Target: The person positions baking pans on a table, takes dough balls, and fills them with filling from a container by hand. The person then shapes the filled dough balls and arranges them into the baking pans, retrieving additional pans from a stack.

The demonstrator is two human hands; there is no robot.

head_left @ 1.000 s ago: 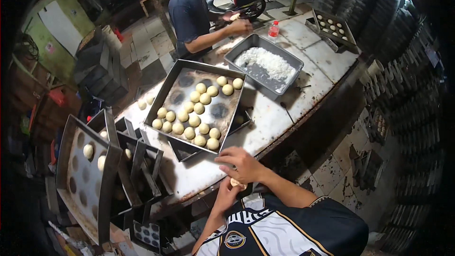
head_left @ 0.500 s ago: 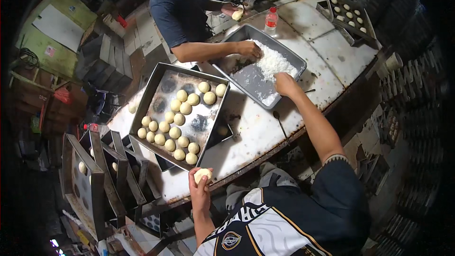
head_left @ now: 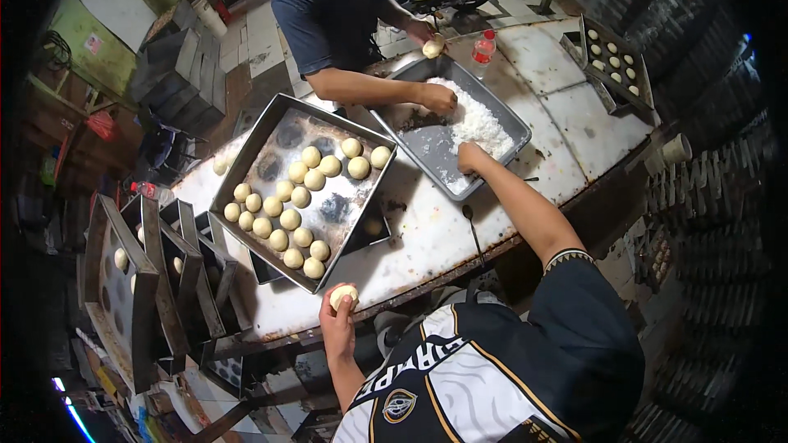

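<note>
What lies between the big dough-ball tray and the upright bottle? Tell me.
Head view: the grey tub of white crumbs, with a co-worker's forearm over it.

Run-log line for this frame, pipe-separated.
left hand: holding pale round dough piece | right hand: inside grey rectangular tub, at white crumbly mass, grip unclear | co-worker's hand: same tub | square metal tray: pale dough balls

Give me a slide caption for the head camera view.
Left hand holds pale dough while the right hand and a co-worker's hand reach into a grey tub of white crumbs.

Bright tabletop [head_left: 435, 230]; margins dark, perhaps blurred.
</note>
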